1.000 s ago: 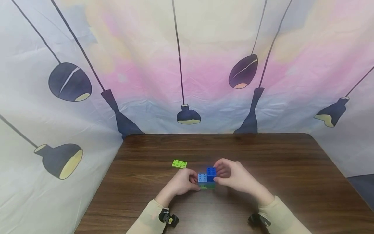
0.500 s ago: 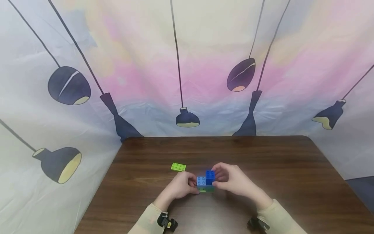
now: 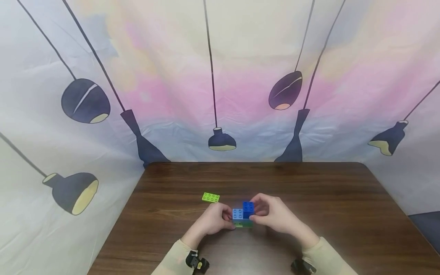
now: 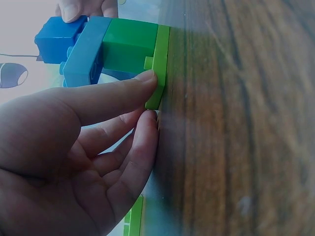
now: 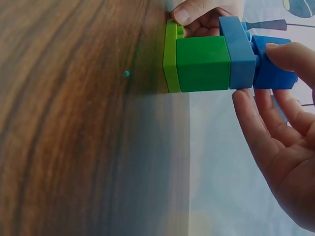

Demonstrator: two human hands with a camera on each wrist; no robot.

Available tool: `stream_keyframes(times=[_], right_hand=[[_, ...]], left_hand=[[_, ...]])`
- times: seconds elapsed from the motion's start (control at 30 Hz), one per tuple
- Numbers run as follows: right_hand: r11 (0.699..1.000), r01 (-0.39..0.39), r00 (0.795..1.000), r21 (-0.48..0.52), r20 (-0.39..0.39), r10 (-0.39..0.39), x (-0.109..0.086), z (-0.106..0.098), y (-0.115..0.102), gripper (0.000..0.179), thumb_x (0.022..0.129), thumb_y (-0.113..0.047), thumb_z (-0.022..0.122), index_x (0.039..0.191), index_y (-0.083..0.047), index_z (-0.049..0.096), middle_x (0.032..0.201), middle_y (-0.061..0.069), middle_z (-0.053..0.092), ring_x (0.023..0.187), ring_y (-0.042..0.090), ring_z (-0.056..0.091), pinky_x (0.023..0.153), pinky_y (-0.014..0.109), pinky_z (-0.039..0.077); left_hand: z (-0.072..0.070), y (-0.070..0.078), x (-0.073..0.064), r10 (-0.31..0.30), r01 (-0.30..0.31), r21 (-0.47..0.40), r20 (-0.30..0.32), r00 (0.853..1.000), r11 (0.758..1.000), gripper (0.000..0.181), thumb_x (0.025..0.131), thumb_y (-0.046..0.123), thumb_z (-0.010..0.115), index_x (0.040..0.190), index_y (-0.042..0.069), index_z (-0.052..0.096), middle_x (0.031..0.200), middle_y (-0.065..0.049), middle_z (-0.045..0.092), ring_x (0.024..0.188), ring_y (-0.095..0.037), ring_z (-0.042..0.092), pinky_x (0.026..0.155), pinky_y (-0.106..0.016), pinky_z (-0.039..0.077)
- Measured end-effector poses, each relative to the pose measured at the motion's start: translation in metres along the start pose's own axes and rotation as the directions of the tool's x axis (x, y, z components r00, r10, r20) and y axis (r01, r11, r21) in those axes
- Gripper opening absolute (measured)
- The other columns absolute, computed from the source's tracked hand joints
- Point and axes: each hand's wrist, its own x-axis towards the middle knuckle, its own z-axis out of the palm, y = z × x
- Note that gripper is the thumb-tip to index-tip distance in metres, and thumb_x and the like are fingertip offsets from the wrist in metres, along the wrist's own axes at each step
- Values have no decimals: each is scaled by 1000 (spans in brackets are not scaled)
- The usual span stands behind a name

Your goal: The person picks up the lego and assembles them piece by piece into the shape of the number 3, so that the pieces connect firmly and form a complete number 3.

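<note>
A stack of toy building bricks stands on the table between both hands. Its base is a thin lime green plate [image 4: 160, 64], carrying a green brick [image 5: 204, 64] towards the right end. Across that lies a light blue brick [image 3: 237, 214], and a dark blue brick [image 3: 248, 209] sits on the light blue one's right end. My left hand [image 3: 214, 218] pinches the lime plate's left end between thumb and fingers. With thumb and fingers, my right hand [image 3: 275, 213] holds the dark blue brick; one fingertip lies by the light blue brick in the right wrist view.
Another lime green plate [image 3: 211, 197] lies studs up on the wooden table [image 3: 309, 183], behind the left hand. A cloth printed with hanging lamps [image 3: 222, 139] rises behind the table. One small teal speck [image 5: 127, 73] shows on the tabletop in the right wrist view.
The head view shifts slightly, moving the whole scene a little lower in the frame. Both hands keep their holds, and the stack looks unchanged.
</note>
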Motion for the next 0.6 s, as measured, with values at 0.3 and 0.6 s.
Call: stream_keyframes(times=[0.3,0.6], right_hand=[[999,25,1000,-21,9,-25,0,3,3,38,92,-12,87,123,-17,65,112,0,72,103,20,72,86,32,61],[999,45,999,-24,16,-45,2,1,4,42,90,-12,88,124,-14,64,111,2,72,102,20,72,84,32,61]], left_hand=[[1,2,0,2,-2,2,-1,1000,1000,24,79,5,94,96,8,77,79,6,67,73,-12,61,68,-28,52],[1,1,0,5,-5,3,1,1000,1000,23,80,5,94,95,8,77,79,6,67,73,-12,61,68,-29,52]])
